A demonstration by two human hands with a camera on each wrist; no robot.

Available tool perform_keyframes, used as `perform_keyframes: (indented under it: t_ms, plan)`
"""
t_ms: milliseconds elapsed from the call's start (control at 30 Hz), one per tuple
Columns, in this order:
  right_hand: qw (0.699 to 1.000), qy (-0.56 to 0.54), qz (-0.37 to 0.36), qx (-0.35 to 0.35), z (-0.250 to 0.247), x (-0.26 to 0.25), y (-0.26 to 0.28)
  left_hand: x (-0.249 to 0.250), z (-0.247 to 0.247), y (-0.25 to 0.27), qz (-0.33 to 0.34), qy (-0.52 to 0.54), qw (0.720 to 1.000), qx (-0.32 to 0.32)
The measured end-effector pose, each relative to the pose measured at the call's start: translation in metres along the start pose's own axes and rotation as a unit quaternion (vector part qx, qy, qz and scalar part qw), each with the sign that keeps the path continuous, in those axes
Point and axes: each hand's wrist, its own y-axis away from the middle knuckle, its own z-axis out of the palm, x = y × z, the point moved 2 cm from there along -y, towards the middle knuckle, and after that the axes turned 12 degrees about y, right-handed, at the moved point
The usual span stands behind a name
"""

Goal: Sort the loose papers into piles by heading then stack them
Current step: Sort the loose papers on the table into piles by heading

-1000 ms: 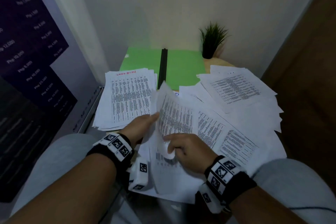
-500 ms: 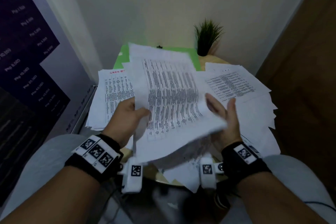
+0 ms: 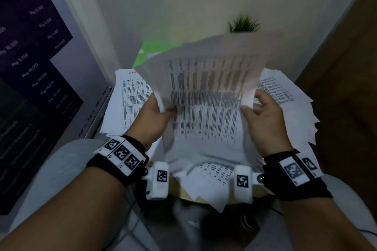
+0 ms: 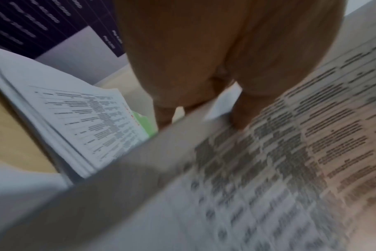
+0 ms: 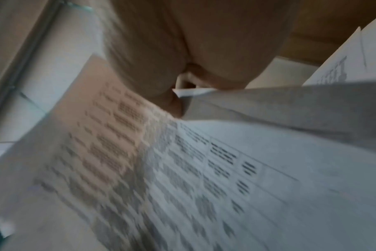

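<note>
Both hands hold up a bundle of printed sheets (image 3: pixel 206 100) above the table, tilted toward me and blurred. My left hand (image 3: pixel 157 116) grips its left edge, thumb on the front. My right hand (image 3: pixel 263 112) grips its right edge. The same printed sheets (image 4: pixel 279 161) fill the left wrist view below the left hand (image 4: pixel 195 105); they (image 5: pixel 161 169) spread under the right hand (image 5: pixel 178 95) in the right wrist view. A squared pile with a red heading (image 3: pixel 130 100) lies at the left. Loose papers (image 3: pixel 285 96) fan out at the right, more (image 3: pixel 212 175) lie under the raised bundle.
A green folder (image 3: pixel 151 51) lies at the back, mostly hidden by the raised sheets. A small potted plant (image 3: pixel 242 24) stands behind it by the wall. A dark poster (image 3: pixel 30 67) hangs at the left, a wooden panel (image 3: pixel 342 87) at the right. My knees flank the round table's edge (image 3: pixel 183 193).
The hands gathered sheets off the table and lifted them. The bundle has since risen and tilted further upright, now covering the folder and the plant's pot; the right hand moved to its right edge.
</note>
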Motion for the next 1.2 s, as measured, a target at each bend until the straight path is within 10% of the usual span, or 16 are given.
perform_keyframes:
  t_ms: [200,533,767,1000,1200]
  plan:
    - [0.996,0.009,0.048,-0.073,0.003,0.013,0.006,-0.013,0.001,-0.002,-0.021,-0.031,0.998,-0.042]
    - [0.987,-0.023,-0.121,0.101,0.019,-0.019,0.029,0.017,0.026,0.018,0.242,0.029,0.970,0.023]
    - [0.997,-0.025,0.042,0.059,0.047,0.024,0.035,-0.022,0.022,0.006,0.069,0.064,0.994,0.060]
    - [0.995,-0.051,0.025,0.087,0.048,0.015,0.031,-0.020,0.024,0.004,0.102,0.087,0.989,0.059]
    - [0.983,-0.015,0.185,0.004,0.064,0.067,0.028,-0.049,0.022,-0.001,-0.032,-0.035,0.998,0.028]
